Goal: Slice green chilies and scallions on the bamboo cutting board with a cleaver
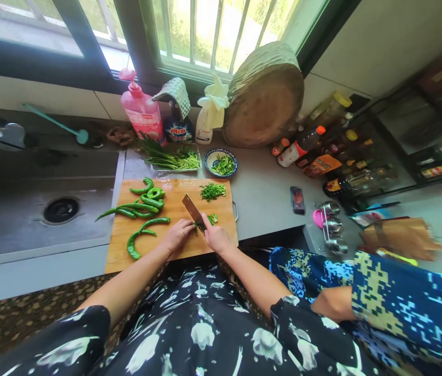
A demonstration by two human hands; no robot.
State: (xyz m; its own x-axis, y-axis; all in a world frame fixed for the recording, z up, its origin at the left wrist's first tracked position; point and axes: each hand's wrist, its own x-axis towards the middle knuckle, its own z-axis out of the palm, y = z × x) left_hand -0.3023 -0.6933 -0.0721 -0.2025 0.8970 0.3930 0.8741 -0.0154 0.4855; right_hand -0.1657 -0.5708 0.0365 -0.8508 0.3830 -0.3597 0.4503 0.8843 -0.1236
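My right hand (216, 236) grips the handle of a cleaver (193, 211), whose blade rests on a wooden cutting board (127, 256). My left hand (177, 233) presses down on a green pepper just left of the blade; the pepper is mostly hidden under the fingers. A few cut pepper slices (213, 218) lie to the right of the blade. Several whole long green peppers (142, 206) lie across the board's left half. A small heap of chopped greens (212, 191) sits at the board's far right corner.
A steel sink (28, 209) lies left of the board. Behind it sit green onions (166, 156), a blue-rimmed bowl of greens (221, 162), a pink soap bottle (141, 109) and a round wooden block (264, 99). Sauce bottles (307, 146) stand right. Another person's patterned sleeve (401, 297) is at right.
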